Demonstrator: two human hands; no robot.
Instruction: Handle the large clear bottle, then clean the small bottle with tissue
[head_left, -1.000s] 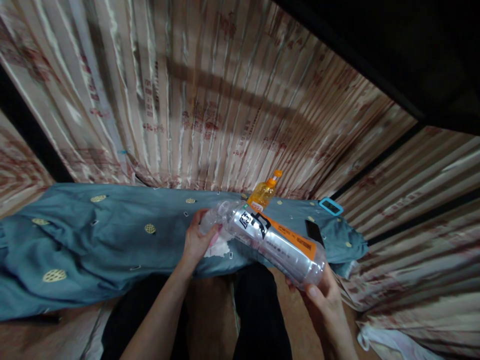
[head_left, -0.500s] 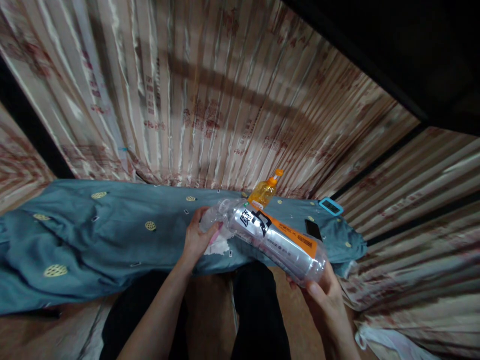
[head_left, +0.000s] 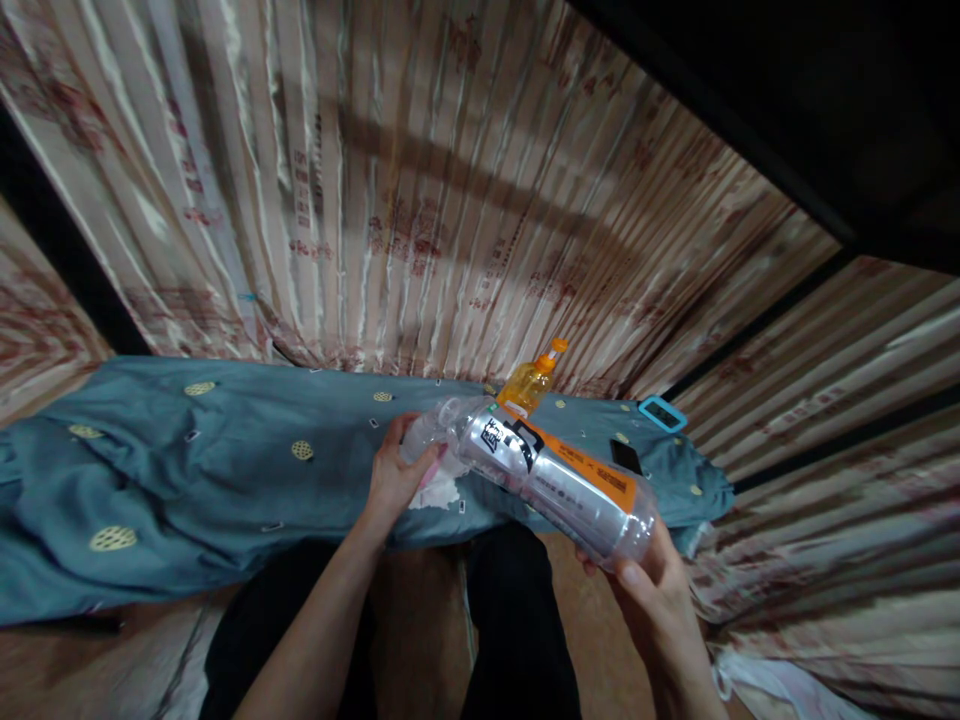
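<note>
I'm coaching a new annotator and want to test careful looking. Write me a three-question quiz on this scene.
1. Which hand holds the base end of the labelled bottle?
2. True or false: the labelled bottle stands upright.
3. What colour is the top of the pump bottle? A) green B) orange C) black

Key: 1. The right hand. 2. False; it is held at a slant. 3. B.

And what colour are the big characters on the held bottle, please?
The characters on the bottle are black; the head view shows them.
</note>
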